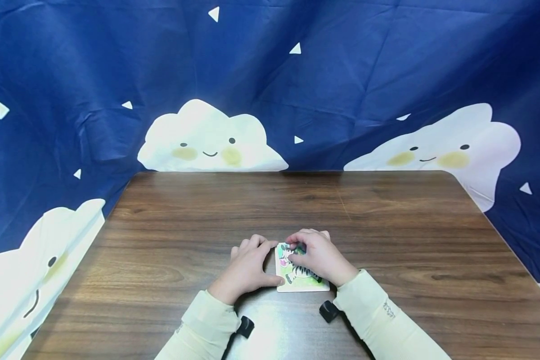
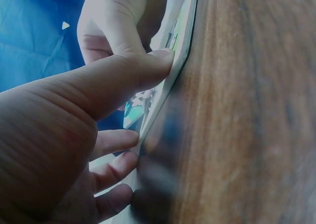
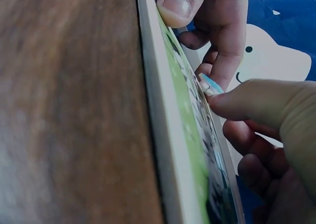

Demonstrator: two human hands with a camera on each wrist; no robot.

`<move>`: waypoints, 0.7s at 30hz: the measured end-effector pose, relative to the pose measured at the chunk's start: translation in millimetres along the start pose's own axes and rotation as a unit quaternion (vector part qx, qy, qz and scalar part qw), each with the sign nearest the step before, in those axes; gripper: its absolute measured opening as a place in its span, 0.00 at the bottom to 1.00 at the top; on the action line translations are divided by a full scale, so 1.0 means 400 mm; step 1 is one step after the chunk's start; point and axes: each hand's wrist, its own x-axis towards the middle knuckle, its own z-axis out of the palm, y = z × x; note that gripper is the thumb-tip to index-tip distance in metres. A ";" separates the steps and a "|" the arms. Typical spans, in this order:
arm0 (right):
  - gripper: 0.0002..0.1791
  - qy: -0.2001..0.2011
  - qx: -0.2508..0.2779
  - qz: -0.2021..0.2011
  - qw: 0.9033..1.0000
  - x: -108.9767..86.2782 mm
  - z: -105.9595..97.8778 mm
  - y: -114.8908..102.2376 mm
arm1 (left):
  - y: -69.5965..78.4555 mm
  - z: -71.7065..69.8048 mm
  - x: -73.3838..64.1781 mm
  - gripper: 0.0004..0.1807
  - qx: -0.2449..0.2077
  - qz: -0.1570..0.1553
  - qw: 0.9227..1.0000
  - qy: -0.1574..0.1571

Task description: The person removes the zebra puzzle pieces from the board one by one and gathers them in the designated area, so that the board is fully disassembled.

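Note:
A small square jigsaw puzzle board (image 1: 303,288) with a pale rim and a zebra on a green ground lies flat on the table. At its left side is my left hand (image 1: 247,265), thumb on the rim near the lower left corner and index finger by the upper left corner. Its other fingers are spread beyond the edge. My right hand (image 1: 320,256) is over the upper part of the board. Between its thumb and fingers it pinches a small puzzle piece (image 3: 211,84) with a light blue part, tilted up from the picture. The right hand covers part of the zebra.
The brown wooden table (image 1: 184,215) extends around the board on all sides. Behind it hangs a blue cloth (image 1: 324,85) with white clouds and small triangles. A black wrist strap device (image 1: 329,311) sits below the right cuff, another (image 1: 245,327) by the left.

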 end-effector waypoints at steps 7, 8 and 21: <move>0.15 0.002 0.019 -0.007 1.000 0.000 -0.011 0.004 | 0.000 -0.001 0.002 0.47 -0.005 0.001 1.000 -0.001; 0.15 0.001 0.022 -0.006 1.000 -0.001 -0.014 0.006 | -0.001 -0.001 0.003 0.47 -0.005 0.002 1.000 -0.001; 0.14 -0.003 0.042 0.017 0.999 -0.010 -0.059 0.033 | 0.000 -0.007 -0.003 0.46 -0.016 -0.001 1.000 -0.009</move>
